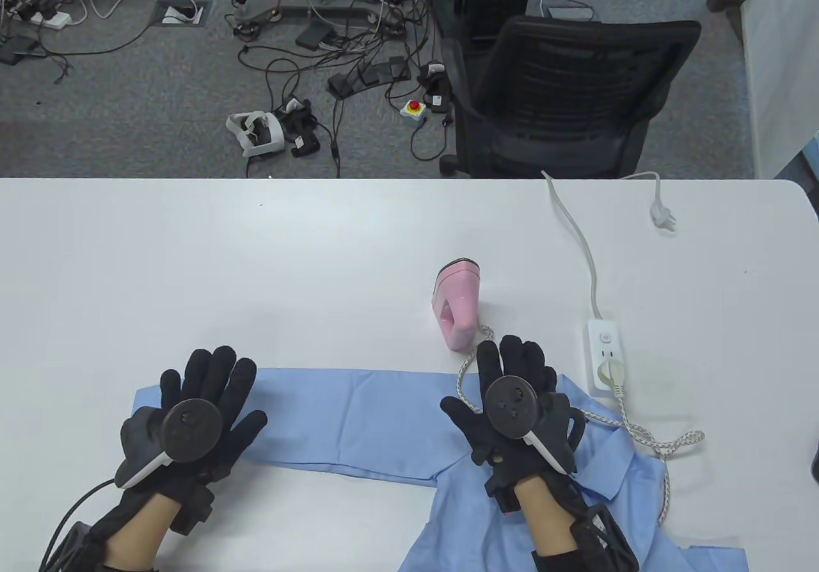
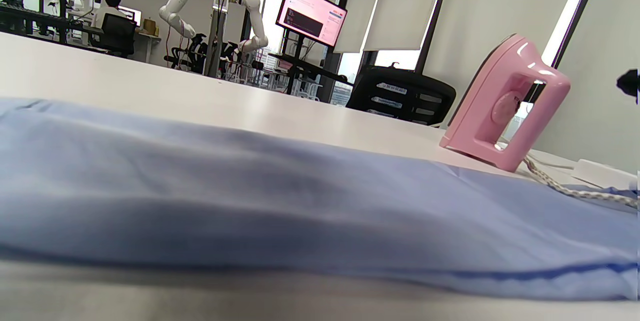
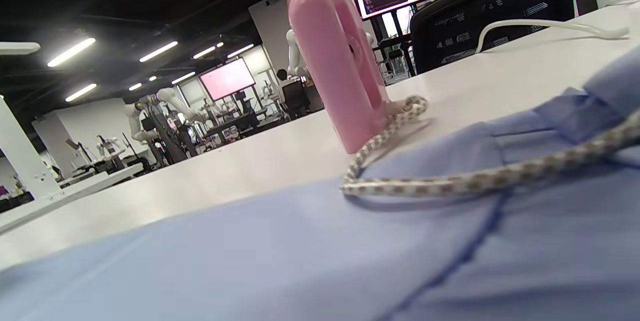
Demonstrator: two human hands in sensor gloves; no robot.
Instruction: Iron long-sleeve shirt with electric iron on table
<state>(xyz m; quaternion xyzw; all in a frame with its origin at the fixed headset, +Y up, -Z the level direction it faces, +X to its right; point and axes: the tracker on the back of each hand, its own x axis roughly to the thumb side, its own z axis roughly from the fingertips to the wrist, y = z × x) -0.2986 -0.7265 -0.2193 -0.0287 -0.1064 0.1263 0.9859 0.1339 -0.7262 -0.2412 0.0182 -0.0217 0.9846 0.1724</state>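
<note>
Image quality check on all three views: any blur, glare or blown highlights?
Table view: sharp, even light, soft shadows under both hands, edges slightly bowed. Left wrist view: near shirt soft and out of focus, window strip behind the iron blown out, specular glints on its handle. Right wrist view: near shirt blurred, ceiling lights flare, cord fairly crisp, horizon tilted.

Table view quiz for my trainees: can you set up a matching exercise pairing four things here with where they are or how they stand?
Things:
1. pink iron
2. left hand
3. power strip
4. braided cord

Places or states:
A. flat on the shirt sleeve
B. standing upright beyond the shirt
C. lying across the shirt's collar area
D. on bare table, right of the iron

Pairs: 1-B, 2-A, 3-D, 4-C
</note>
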